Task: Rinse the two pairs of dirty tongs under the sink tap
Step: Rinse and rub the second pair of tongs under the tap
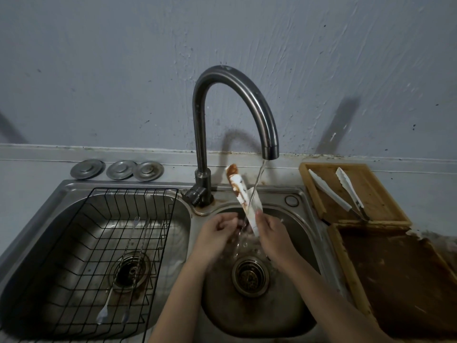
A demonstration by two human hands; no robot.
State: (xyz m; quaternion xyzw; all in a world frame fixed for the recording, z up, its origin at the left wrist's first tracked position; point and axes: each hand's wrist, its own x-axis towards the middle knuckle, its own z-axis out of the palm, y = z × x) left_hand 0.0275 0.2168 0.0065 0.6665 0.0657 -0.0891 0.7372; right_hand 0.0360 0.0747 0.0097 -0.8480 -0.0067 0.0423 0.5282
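Observation:
A pair of white tongs (238,188) smeared with brown sauce stands tips-up over the right sink basin (291,246), under the tap (269,147). Water runs from the spout onto its arms. My right hand (269,233) grips the tongs' lower end, thumb against the white arm. My left hand (217,230) is beside it in the water with fingers curled at the tongs' base; what it holds is hidden by splashing. A second pair of white tongs (346,191) lies spread open on the wooden tray (378,196) to the right.
The left basin holds a black wire rack (81,258) with thin metal tongs (128,263) lying in it. Three metal drain covers (118,169) sit on the ledge behind. A stained wooden board (400,273) lies at the right of the sink.

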